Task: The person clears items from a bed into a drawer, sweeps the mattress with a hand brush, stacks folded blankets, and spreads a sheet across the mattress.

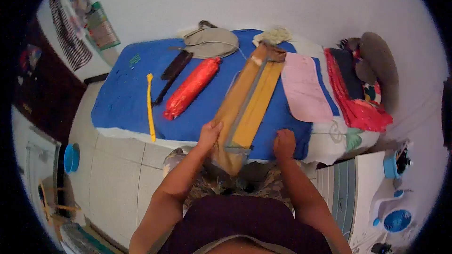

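Note:
A long tan and yellow bag (247,99) with a grey strip down its length lies slantwise over the bed, its near end hanging past the front edge. My left hand (210,135) grips its left side near that end. To the right of the bag, my right hand (284,144) rests as a closed fist on the blue cover (278,129); the inside of the fist is hidden. Left of the bag lies a shiny red roll-shaped bundle (192,88). Beyond that are a dark brush-like object (177,65) and a thin yellow strip (150,108).
A grey-beige pouch (212,42) and a pale crumpled cloth (274,36) lie at the back. On the right are a pink sheet (305,84) and piled red fabric (351,106). A blue fan (397,220) stands lower right. A blue basin (71,158) is at left.

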`<state>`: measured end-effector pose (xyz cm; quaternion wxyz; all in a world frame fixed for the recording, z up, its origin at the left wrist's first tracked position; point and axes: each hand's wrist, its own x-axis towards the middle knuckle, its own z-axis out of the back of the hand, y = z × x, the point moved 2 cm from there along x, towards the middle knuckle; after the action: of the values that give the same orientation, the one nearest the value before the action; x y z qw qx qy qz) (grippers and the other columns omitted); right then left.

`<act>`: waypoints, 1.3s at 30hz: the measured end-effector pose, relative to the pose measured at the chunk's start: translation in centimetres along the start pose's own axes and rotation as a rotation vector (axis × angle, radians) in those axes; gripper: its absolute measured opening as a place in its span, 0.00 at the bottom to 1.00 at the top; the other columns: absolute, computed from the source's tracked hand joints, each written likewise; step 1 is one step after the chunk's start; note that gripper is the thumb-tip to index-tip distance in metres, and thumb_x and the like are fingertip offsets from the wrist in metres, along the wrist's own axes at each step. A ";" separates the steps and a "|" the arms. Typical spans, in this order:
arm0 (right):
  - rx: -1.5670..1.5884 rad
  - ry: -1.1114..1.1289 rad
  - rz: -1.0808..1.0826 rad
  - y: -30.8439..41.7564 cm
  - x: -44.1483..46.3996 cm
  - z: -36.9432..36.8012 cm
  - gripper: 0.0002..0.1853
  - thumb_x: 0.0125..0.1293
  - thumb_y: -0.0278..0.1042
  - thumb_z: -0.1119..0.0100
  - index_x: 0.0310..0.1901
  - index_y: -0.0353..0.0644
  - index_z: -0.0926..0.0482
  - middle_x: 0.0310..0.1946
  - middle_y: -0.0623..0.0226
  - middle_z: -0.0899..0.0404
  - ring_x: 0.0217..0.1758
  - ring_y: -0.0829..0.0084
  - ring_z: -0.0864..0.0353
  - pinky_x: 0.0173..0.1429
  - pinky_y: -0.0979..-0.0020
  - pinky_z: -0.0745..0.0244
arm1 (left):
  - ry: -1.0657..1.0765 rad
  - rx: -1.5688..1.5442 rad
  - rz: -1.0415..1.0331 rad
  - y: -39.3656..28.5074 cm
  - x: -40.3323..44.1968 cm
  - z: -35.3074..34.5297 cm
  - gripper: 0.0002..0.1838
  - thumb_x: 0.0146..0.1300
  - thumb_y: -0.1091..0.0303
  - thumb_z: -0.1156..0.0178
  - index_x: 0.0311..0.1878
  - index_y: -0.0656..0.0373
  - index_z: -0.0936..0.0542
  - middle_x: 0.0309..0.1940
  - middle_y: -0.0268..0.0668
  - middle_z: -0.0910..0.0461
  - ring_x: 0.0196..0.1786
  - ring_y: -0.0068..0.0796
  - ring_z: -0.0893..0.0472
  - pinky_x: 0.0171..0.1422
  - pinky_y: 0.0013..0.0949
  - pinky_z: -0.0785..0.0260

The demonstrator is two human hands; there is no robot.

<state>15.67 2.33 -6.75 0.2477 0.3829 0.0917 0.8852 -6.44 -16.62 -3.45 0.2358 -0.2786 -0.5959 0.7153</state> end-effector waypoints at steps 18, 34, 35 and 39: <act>-0.021 0.082 -0.239 -0.5 1.7 -1.2 0.07 0.48 0.27 0.44 0.32 0.42 0.22 0.30 0.59 0.26 0.38 0.55 0.26 0.41 0.59 0.29 | -0.411 0.717 -0.267 0.7 7.6 14.6 0.16 0.65 0.62 0.50 0.47 0.65 0.25 0.42 0.51 0.23 0.44 0.48 0.23 0.48 0.42 0.32; 0.074 0.055 -0.258 -1.0 1.2 -1.4 0.09 0.49 0.28 0.43 0.35 0.41 0.23 0.32 0.57 0.25 0.39 0.55 0.25 0.43 0.58 0.28 | -0.348 1.136 0.243 4.4 15.1 25.3 0.24 0.59 0.57 0.45 0.53 0.64 0.28 0.46 0.55 0.24 0.50 0.52 0.24 0.54 0.45 0.33; 0.057 0.066 -0.264 -0.9 1.1 -1.4 0.09 0.49 0.27 0.43 0.35 0.41 0.23 0.32 0.57 0.25 0.39 0.55 0.26 0.43 0.58 0.28 | -0.356 1.147 0.221 4.9 15.2 25.8 0.22 0.59 0.57 0.45 0.51 0.64 0.28 0.44 0.54 0.23 0.49 0.52 0.24 0.52 0.45 0.32; 0.044 0.099 -0.286 -0.9 1.3 -1.4 0.09 0.49 0.27 0.43 0.35 0.41 0.23 0.33 0.57 0.25 0.39 0.55 0.26 0.44 0.58 0.28 | -0.353 1.149 0.029 7.1 16.3 28.5 0.19 0.59 0.58 0.44 0.44 0.65 0.26 0.34 0.50 0.21 0.39 0.49 0.21 0.43 0.43 0.30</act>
<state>14.17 3.82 -7.19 0.3580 0.3272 0.1766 0.8565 -37.83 -27.50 -8.47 0.2362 0.0083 -0.1401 0.9615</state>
